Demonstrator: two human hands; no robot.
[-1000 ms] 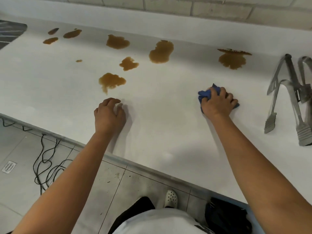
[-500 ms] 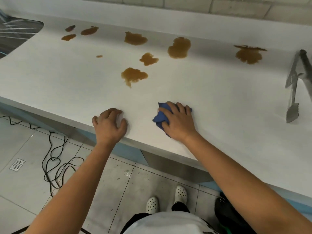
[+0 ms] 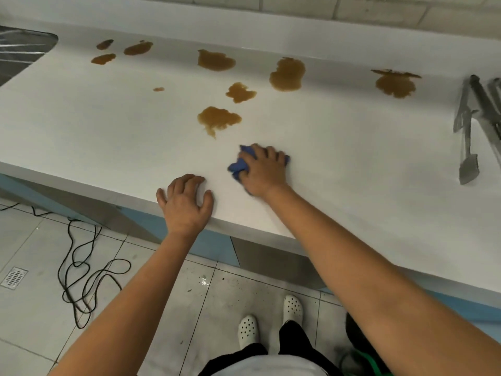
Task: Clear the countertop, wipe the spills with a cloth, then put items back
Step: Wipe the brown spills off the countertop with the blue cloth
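Note:
Several brown spills lie across the back half of the white countertop; the nearest spill sits just beyond my hands, and the largest is further back. My right hand presses a crumpled blue cloth onto the counter, fingers curled over it, a short way in front of the nearest spill. My left hand rests on the counter near its front edge, fingers spread and holding nothing.
Metal tongs lie at the right end of the counter. A foil-covered sink is at the far left. A black cable coils on the tiled floor beside a floor drain.
My right hand has slid the blue cloth leftward across the counter and now a little forward toward the nearest spill. My left hand has stayed near the front edge, its fingers now spread.

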